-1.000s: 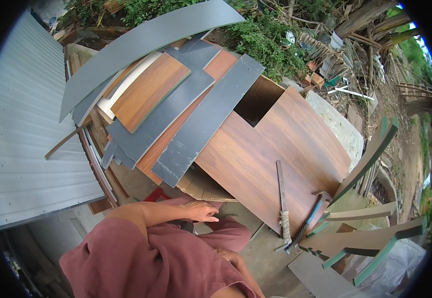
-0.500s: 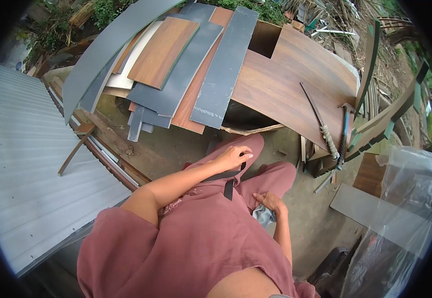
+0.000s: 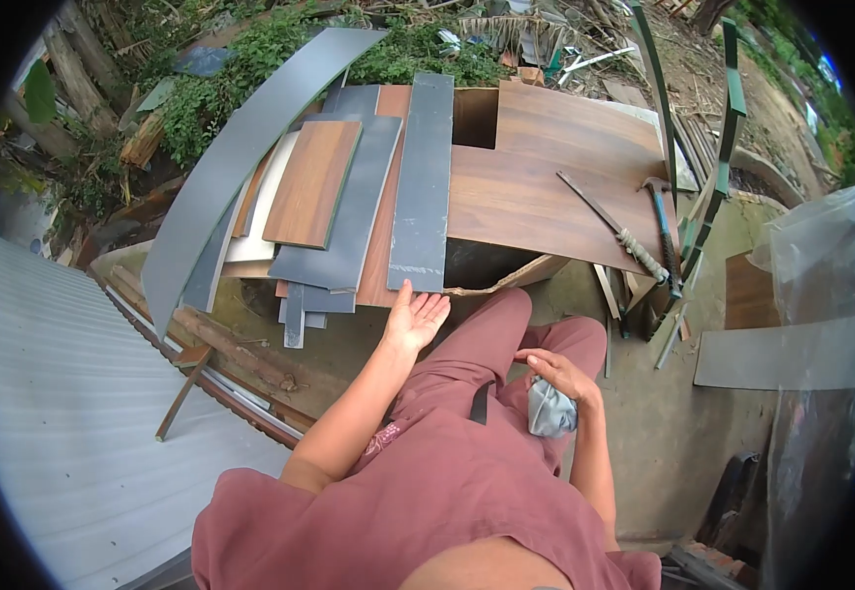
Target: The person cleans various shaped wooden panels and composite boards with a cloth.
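Observation:
My left hand is stretched forward, palm up and fingers apart, at the near end of a long dark grey board. Its fingertips touch or nearly touch that end. Over my thigh, my right hand has its fingers extended. A crumpled pale grey-blue cloth lies right under it. Left of the long board are stacked more panels, among them a wood-grain board on top. A black strap shows at my waist.
A wide wood-grain panel carries a long blade with a wrapped handle and a blue-handled hammer. Green-edged strips stand upright at right. Corrugated metal sheeting lies left; clear plastic sheeting hangs right.
My left hand has moved from the black strap at my lap forward to the long grey board, its fingers opening out. My right hand's fingers have straightened. The view has shifted.

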Available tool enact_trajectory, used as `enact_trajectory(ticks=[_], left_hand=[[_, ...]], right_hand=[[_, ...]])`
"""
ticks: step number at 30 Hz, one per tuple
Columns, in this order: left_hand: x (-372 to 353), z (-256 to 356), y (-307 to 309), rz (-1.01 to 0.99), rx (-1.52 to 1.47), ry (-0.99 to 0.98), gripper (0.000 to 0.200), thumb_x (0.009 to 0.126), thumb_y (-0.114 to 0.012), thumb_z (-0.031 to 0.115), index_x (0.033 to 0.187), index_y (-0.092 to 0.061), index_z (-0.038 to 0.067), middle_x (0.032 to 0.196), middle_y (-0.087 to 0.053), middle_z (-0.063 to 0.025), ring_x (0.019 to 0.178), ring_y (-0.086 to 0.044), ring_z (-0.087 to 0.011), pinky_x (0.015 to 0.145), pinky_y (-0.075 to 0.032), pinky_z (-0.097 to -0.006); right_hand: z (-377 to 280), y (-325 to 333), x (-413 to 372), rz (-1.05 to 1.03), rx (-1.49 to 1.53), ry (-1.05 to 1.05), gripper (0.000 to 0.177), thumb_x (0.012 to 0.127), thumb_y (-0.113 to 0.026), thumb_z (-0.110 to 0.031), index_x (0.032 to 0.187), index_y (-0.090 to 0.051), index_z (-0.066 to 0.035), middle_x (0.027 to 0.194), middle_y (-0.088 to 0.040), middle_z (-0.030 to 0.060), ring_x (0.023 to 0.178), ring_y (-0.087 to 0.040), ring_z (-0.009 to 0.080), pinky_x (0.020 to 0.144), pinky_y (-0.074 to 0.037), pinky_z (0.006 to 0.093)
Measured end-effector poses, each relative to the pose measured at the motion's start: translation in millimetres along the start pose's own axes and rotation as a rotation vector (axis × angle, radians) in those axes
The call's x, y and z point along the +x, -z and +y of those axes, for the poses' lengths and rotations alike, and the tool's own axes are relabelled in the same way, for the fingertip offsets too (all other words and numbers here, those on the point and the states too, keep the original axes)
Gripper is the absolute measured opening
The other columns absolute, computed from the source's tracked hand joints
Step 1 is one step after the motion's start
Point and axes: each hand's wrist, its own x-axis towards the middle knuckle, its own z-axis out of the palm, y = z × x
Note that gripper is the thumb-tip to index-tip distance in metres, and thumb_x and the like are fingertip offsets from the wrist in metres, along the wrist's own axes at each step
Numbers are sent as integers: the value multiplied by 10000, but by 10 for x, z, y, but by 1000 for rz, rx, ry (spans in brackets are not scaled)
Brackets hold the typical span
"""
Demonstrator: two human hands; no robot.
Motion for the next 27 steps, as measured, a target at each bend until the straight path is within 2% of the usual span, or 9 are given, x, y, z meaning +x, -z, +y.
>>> enact_trajectory(ticks=[4,8,11,14,16,17,22,25,27], left_hand=[[-75,0,-61,10,106,-5,860,817,-654,411,1404,-171,8,1419,-270,-200,1293,-315,-381,1060,-316,-491],[-32,96,-51,15,100,24,884,807,-653,437,1398,-168,-8,1433,-248,-193,1318,-285,-337,1074,-285,-499],[-88,156,-52,2,154,26,896,801,-657,441,1395,-167,-17,1424,-267,-190,1320,-285,-329,1081,-271,-497],[-63,165,51,-21,152,26,939,772,-682,469,1385,-178,-32,1412,-283,-193,1317,-282,-339,1084,-262,-490],[-113,138,64,-67,232,10,927,778,-667,488,1380,-191,-32,1393,-319,-189,1316,-287,-338,1088,-252,-492],[-162,116,58,-84,278,26,891,783,-652,510,1365,-232,-17,1370,-349,-178,1293,-324,-327,1079,-263,-493],[-620,-213,28,-219,440,7,796,802,-643,493,1341,-295,22,1333,-390,-138,1222,-398,-287,1043,-317,-463],[-960,-443,49,-313,682,-339,631,867,-600,395,1332,-334,60,1319,-426,-117,1231,-393,-261,1028,-343,-427],[-1052,-463,74,-346,650,-311,644,866,-607,382,1345,-312,69,1333,-408,-115,1231,-394,-263,1027,-347,-433]], right_hand=[[-705,75,914,168,-22,143,663,892,-496,-473,1306,-428,41,919,-663,108,900,-577,156,850,-421,281],[-827,-56,2004,212,-315,50,699,832,-536,-550,1118,-585,86,1093,-613,234,1044,-580,313,918,-424,366],[-883,-130,2384,164,-216,46,698,825,-543,-554,1135,-581,71,1087,-617,234,1035,-586,302,910,-429,373],[-840,-139,2398,155,-343,55,630,817,-586,-522,1079,-619,49,1017,-645,196,948,-603,253,848,-447,361],[-787,-117,2383,98,-141,109,529,808,-629,-479,982,-649,21,906,-651,126,818,-576,179,749,-448,327],[-746,-146,2324,111,-39,153,452,808,-647,-448,892,-633,-3,798,-603,43,738,-503,127,684,-423,287],[-677,-295,1517,69,236,257,379,831,-619,-447,784,-550,-77,706,-454,-41,681,-396,76,581,-338,259],[-585,-508,1112,104,425,300,402,826,-623,-473,736,-479,-109,692,-403,-59,661,-353,59,562,-298,238],[-614,-597,893,143,508,304,431,809,-642,-493,738,-460,-109,689,-373,-62,659,-327,46,550,-262,219]])
